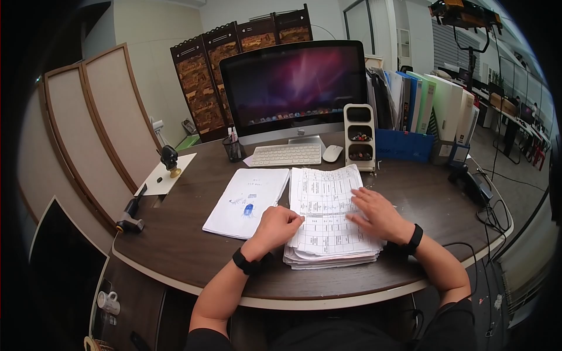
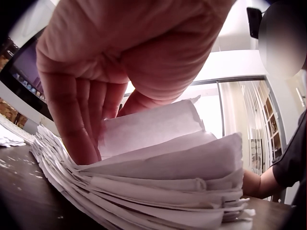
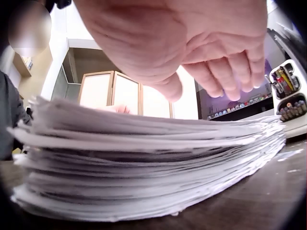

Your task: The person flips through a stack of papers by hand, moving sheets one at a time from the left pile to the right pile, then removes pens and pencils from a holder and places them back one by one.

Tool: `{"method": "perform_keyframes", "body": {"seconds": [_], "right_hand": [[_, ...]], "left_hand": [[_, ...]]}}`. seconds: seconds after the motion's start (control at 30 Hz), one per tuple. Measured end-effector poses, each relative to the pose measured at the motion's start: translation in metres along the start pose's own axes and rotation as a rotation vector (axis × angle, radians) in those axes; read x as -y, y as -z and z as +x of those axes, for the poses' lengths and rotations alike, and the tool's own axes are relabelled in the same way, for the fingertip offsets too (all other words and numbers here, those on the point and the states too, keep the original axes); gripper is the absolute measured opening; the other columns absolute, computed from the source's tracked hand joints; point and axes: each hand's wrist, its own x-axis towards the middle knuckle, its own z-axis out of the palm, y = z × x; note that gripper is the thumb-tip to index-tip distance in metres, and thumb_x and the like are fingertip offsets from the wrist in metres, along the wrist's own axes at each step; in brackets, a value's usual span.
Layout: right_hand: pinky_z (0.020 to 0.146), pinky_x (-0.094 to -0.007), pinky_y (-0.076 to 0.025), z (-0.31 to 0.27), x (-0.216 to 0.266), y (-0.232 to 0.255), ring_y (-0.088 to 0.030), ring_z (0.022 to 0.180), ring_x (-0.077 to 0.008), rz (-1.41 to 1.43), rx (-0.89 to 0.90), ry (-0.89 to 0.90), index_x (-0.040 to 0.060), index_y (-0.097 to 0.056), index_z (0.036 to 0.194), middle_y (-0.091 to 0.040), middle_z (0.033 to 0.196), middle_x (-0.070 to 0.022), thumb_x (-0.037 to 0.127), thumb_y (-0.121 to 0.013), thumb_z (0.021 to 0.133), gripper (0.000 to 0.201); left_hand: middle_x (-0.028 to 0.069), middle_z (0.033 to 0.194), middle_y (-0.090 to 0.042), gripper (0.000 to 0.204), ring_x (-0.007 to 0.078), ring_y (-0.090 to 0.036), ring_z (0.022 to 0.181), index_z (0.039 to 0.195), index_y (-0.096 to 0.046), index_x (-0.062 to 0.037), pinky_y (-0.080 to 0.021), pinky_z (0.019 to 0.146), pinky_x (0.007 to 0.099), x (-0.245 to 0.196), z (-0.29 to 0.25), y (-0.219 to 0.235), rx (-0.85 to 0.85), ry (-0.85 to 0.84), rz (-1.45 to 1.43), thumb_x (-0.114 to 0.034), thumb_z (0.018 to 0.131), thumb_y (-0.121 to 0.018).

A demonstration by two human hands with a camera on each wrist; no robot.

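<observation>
A thick stack of worn papers (image 1: 328, 261) lies on the desk in front of me, its top sheet (image 1: 325, 193) printed with a table grid. At the stack's left edge my left hand (image 1: 274, 227) pinches a sheet between thumb and fingers. The left wrist view shows that page edge (image 2: 153, 127) lifted and bent upward over the layers below. My right hand (image 1: 379, 215) is spread over the right side of the stack, fingers pointing toward its middle. In the right wrist view its palm (image 3: 192, 48) hovers above the uneven page edges.
Left of the stack lies a white page pile (image 1: 243, 196) with blue ink marks. Behind are a keyboard (image 1: 287, 155), a mouse (image 1: 332, 153), a monitor (image 1: 293, 88) and a pen organizer (image 1: 359, 137). Binders (image 1: 418, 102) line the back right, with a phone (image 1: 473, 184) and cables nearby.
</observation>
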Motion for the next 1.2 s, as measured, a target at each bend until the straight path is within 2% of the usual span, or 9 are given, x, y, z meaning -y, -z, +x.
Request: {"method": "perform_keyframes", "body": {"seconds": [0.07,0.17,0.37,0.57,0.63,0.67,0.73,0.97,1.2], "right_hand": [[0.111,-0.0467,-0.037,0.000,0.006,-0.003,-0.046,0.133,-0.0424,-0.012,0.126,0.119,-0.0062,-0.059,0.123,-0.050,0.140,-0.0280,0.050,-0.051,0.099,0.062],[0.111,-0.0473,-0.037,-0.004,0.010,-0.006,-0.046,0.132,-0.0428,0.047,0.343,0.112,-0.0055,-0.059,0.123,-0.049,0.140,-0.0277,0.052,-0.053,0.098,0.063],[0.111,-0.0466,-0.037,-0.005,0.009,-0.006,-0.046,0.132,-0.0428,0.030,0.336,0.137,-0.0053,-0.060,0.121,-0.051,0.139,-0.0268,0.053,-0.053,0.097,0.063],[0.113,-0.0466,-0.036,-0.006,0.008,-0.008,-0.046,0.132,-0.0430,0.026,0.336,0.133,-0.0060,-0.060,0.121,-0.051,0.140,-0.0269,0.053,-0.053,0.097,0.064],[0.113,-0.0466,-0.035,-0.006,0.008,-0.008,-0.046,0.132,-0.0431,0.027,0.332,0.137,-0.0061,-0.060,0.121,-0.051,0.139,-0.0270,0.053,-0.053,0.097,0.064],[0.114,-0.0466,-0.034,-0.006,0.009,-0.006,-0.044,0.134,-0.0433,0.023,0.358,0.124,-0.0059,-0.059,0.123,-0.049,0.142,-0.0270,0.053,-0.053,0.097,0.064],[0.115,-0.0466,-0.033,-0.006,0.010,-0.006,-0.042,0.136,-0.0434,0.021,0.385,0.111,-0.0057,-0.057,0.126,-0.047,0.144,-0.0270,0.053,-0.053,0.098,0.065],[0.115,-0.0464,-0.033,-0.005,0.009,-0.005,-0.043,0.135,-0.0432,0.022,0.387,0.116,-0.0058,-0.057,0.126,-0.047,0.144,-0.0270,0.053,-0.053,0.097,0.065],[0.114,-0.0465,-0.034,-0.006,0.010,-0.005,-0.044,0.134,-0.0436,0.009,0.383,0.121,-0.0060,-0.058,0.124,-0.048,0.143,-0.0270,0.052,-0.054,0.097,0.064]], "left_hand": [[0.0171,0.066,-0.069,0.026,0.0230,-0.065,0.055,0.092,-0.075,0.0020,-0.049,0.056,0.0335,0.000,0.000,0.000,0.001,-0.004,0.005,-0.023,0.087,-0.068],[0.0170,0.066,-0.069,0.026,0.0234,-0.065,0.055,0.091,-0.075,0.0016,-0.049,0.056,0.0340,0.000,0.000,0.000,0.018,-0.004,0.007,-0.023,0.087,-0.068],[0.0158,0.068,-0.070,0.025,0.0228,-0.065,0.057,0.091,-0.076,0.0008,-0.049,0.057,0.0334,0.002,0.001,0.001,0.085,-0.056,0.122,-0.023,0.087,-0.069],[0.0157,0.073,-0.071,0.025,0.0209,-0.067,0.062,0.095,-0.076,-0.0002,-0.050,0.060,0.0317,0.023,0.009,0.015,0.215,-0.021,-0.172,-0.023,0.087,-0.070],[0.0171,0.075,-0.072,0.026,0.0261,-0.068,0.066,0.092,-0.076,-0.0009,-0.052,0.064,0.0351,0.026,0.013,0.026,-0.099,0.098,-0.116,-0.025,0.088,-0.069],[0.0171,0.075,-0.072,0.026,0.0261,-0.068,0.066,0.092,-0.076,-0.0009,-0.052,0.064,0.0351,0.034,0.013,0.028,-0.097,0.098,-0.115,-0.025,0.088,-0.069],[0.0205,0.080,-0.072,0.033,0.0342,-0.069,0.073,0.087,-0.075,0.0018,-0.054,0.069,0.0418,0.058,0.017,0.029,-0.297,0.133,0.369,-0.031,0.086,-0.071],[0.0273,0.085,-0.070,0.050,0.0420,-0.068,0.083,0.081,-0.071,0.0071,-0.054,0.076,0.0472,0.066,0.013,0.019,-0.003,0.250,0.545,-0.043,0.079,-0.076],[0.0283,0.084,-0.069,0.044,0.0428,-0.068,0.084,0.080,-0.072,0.0057,-0.055,0.077,0.0477,0.061,0.011,0.015,0.009,0.218,0.551,-0.039,0.080,-0.076]]}}
